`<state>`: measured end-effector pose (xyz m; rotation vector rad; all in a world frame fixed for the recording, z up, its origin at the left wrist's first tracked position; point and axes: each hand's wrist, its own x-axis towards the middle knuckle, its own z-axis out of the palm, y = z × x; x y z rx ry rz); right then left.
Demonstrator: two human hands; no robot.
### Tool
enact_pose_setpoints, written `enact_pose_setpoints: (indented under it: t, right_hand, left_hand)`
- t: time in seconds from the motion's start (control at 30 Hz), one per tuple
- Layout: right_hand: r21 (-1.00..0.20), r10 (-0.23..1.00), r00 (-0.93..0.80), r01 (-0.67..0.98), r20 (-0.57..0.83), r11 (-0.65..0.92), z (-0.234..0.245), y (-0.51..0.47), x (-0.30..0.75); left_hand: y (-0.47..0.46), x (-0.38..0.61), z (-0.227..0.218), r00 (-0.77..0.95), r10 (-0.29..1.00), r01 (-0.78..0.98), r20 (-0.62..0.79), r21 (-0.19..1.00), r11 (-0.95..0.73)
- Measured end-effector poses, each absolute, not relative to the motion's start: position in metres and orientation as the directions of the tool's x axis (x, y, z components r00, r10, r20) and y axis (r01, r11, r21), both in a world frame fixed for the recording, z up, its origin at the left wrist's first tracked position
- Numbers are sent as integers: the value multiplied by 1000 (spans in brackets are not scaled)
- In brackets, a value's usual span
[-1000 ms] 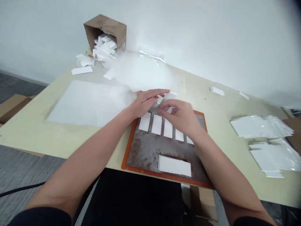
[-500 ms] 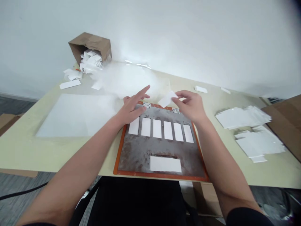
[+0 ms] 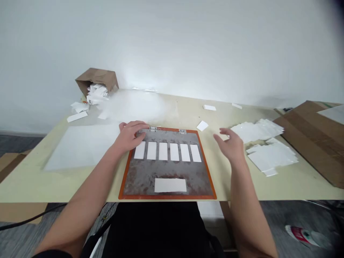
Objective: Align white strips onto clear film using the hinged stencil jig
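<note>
A grey metal plate with an orange rim (image 3: 166, 172) lies at the near table edge. It has a row of several white rectangular windows (image 3: 168, 151) and one wide white window (image 3: 170, 185) below. My left hand (image 3: 130, 135) rests flat on the plate's far left corner, fingers stretched out. My right hand (image 3: 230, 144) hovers open just right of the plate, holding nothing. A small white card (image 3: 202, 125) lies on the table beyond the plate's far right corner, apart from my right hand.
Stacks of white sheets in clear bags (image 3: 264, 143) lie to the right. A tipped brown box (image 3: 97, 80) spills white cards at the far left. A translucent sheet (image 3: 80, 143) lies left of the plate. Flat cardboard (image 3: 311, 136) covers the right end.
My right hand let go of the white card, which now lies on the table, and moved right off the plate. My left hand settled flat on the plate's corner. The view pulled back.
</note>
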<state>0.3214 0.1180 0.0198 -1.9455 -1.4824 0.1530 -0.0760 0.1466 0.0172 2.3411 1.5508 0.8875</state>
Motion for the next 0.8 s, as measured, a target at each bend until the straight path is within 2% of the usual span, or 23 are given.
enact_pose_setpoints:
  t: [0.13,0.2,0.23,0.33,0.47,0.7,0.8]
  right_hand:
    - [-586,965,-94,779,245,225,27,50,280]
    - [-585,915,-293,704,279,403,25,20,260]
    - [-571,889,-327,682,321,457,22,7,252]
    - [-467,841,-348,712,414,524,7,-18,233]
    - [-378,816,-315,766,485,520,-10,-29,216]
    - [-285,843,-328,836,426,469,-4,-31,202]
    - [-288,853,-342,835,394,468,-1,-30,202]
  left_hand:
    - [120,-79,33,176,928,837,330,447,-317]
    - [101,-81,31,153,928,814,341,489,-314]
    - [91,-82,28,140,926,797,351,515,-316]
    - [64,-81,11,102,916,726,387,600,-334]
    - [47,-76,-10,60,911,703,407,631,-328]
    - [49,-76,-14,-46,911,590,409,748,-305]
    - [48,-77,-12,-104,910,512,400,806,-296]
